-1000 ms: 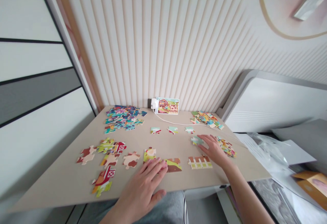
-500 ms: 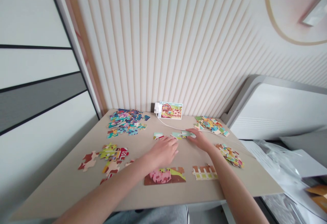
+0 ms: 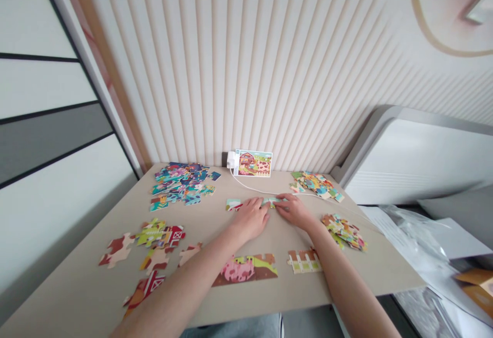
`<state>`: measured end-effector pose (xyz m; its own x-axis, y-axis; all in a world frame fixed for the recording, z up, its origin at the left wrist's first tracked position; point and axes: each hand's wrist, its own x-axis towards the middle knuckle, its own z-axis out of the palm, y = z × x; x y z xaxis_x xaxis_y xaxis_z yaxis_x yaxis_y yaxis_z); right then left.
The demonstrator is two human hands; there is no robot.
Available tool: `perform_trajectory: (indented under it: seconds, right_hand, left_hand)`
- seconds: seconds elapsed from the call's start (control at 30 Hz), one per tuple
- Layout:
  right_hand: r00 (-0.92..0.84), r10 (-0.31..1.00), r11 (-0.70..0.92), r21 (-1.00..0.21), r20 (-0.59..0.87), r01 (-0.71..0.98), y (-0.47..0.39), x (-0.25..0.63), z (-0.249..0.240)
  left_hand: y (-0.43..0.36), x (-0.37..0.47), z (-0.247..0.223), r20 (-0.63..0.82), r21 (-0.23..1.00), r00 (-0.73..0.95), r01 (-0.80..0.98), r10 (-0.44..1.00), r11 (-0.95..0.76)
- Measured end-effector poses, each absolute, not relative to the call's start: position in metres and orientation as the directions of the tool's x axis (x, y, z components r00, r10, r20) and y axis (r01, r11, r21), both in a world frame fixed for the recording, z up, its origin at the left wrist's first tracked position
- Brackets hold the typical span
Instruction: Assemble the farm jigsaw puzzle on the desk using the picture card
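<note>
Between my hands, a few light-blue and green jigsaw puzzle pieces (image 3: 271, 200) lie in line on the table, partly under my fingers. My left hand (image 3: 251, 219) is closed over the left end of them, its fingertips pressed down. From the other side, my right hand (image 3: 293, 209) grips the right-hand piece with its fingertips. A puzzle piece with green, white and red (image 3: 232, 204) lies just left of my left hand. Closer to me, a joined strip with a pink pig (image 3: 241, 270) is partly behind my left forearm. A joined white-fence strip (image 3: 304, 261) lies near my right forearm.
A picture card (image 3: 253, 163) leans at the wall beside a white charger (image 3: 230, 160), whose cable crosses the table. Puzzle heaps include a blue one (image 3: 183, 181), a colourful one (image 3: 318, 185) and another (image 3: 344, 231). Loose cow and barn pieces (image 3: 156, 243) lie left.
My right hand has moved left with its piece, closing the gap to the piece by my left hand. The camera view has shifted slightly.
</note>
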<state>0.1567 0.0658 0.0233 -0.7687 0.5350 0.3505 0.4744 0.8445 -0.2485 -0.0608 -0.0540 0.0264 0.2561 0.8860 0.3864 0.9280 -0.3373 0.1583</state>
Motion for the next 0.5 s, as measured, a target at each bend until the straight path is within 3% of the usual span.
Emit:
perform_trajectory:
  seconds: [0.5]
  right_hand:
    - [-0.777,0.539,0.840,-0.138,0.325,0.524,0.044,0.152,0.042]
  left_hand:
    - [-0.055,-0.060,0.028,0.385,0.183,0.229,0.930,0.894,-0.318]
